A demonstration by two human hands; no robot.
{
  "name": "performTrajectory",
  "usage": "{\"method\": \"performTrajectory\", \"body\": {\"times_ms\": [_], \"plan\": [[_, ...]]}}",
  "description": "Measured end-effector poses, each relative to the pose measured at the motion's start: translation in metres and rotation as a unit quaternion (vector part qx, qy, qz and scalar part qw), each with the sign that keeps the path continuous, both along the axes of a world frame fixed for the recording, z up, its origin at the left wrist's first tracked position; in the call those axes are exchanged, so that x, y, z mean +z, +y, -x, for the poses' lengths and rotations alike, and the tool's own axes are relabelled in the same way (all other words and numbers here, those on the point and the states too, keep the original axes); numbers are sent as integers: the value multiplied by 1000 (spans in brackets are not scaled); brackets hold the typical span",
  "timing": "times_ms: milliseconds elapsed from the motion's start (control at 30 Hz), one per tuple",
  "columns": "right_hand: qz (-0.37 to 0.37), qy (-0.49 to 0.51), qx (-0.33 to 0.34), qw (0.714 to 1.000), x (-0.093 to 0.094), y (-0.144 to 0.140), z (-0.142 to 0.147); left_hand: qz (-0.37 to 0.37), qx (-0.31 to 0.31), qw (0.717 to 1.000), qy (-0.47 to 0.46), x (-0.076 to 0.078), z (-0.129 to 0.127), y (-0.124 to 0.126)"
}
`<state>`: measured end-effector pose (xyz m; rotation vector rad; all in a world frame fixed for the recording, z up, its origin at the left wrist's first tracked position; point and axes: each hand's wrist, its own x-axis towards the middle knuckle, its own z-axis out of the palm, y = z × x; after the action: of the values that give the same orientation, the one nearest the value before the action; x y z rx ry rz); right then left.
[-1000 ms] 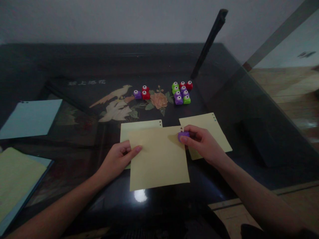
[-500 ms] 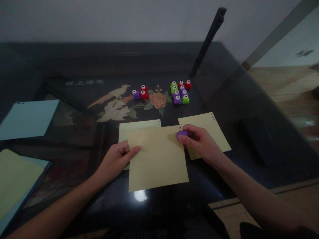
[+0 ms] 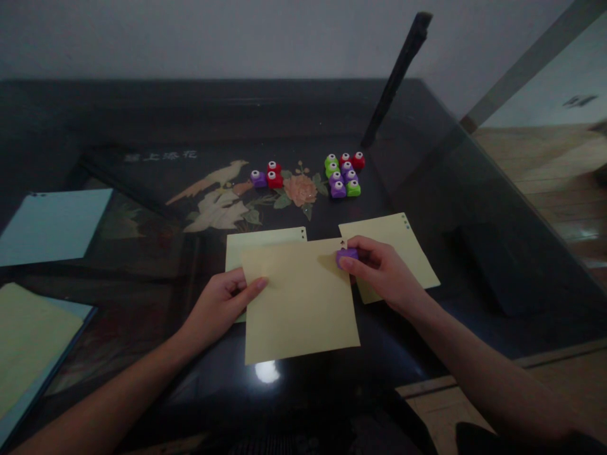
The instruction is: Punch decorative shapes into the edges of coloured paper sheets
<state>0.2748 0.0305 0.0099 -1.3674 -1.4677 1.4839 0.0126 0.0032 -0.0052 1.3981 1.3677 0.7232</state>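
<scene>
My left hand point(image 3: 231, 295) pinches the left edge of a pale yellow sheet of paper point(image 3: 301, 309), thumb on top. At the sheet's upper right edge, my right hand point(image 3: 379, 265) is closed on a small purple craft punch point(image 3: 346, 256). A punched shape shows in the sheet's corner just above the punch. Beneath the held sheet lies a pale green sheet point(image 3: 265, 237) with small holes in its top right corner. Another yellow sheet point(image 3: 403, 253), partly behind my right hand, has holes at its top right corner too.
Several green, purple and red punches point(image 3: 337, 189) stand grouped at the back; a smaller group of red and purple punches point(image 3: 274, 181) is left of them. Blue paper point(image 3: 57, 227) and yellow paper point(image 3: 33, 341) lie at left. A dark post point(image 3: 398, 79) rises behind; a dark flat object point(image 3: 497, 268) lies right.
</scene>
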Motion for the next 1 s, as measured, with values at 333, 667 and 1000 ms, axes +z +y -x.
{"method": "performTrajectory", "body": {"times_ms": [333,667,1000], "plan": [[-1,4,9,1000,0,0,0,9,-6,1000,0,-1,1,0],[-16,15,12,1000,-5,1,-1,35,-12,999,-8,3,0,0],[-7,49,-9,999,-9,1,2,69,-21,997,-5,0,4,0]]}}
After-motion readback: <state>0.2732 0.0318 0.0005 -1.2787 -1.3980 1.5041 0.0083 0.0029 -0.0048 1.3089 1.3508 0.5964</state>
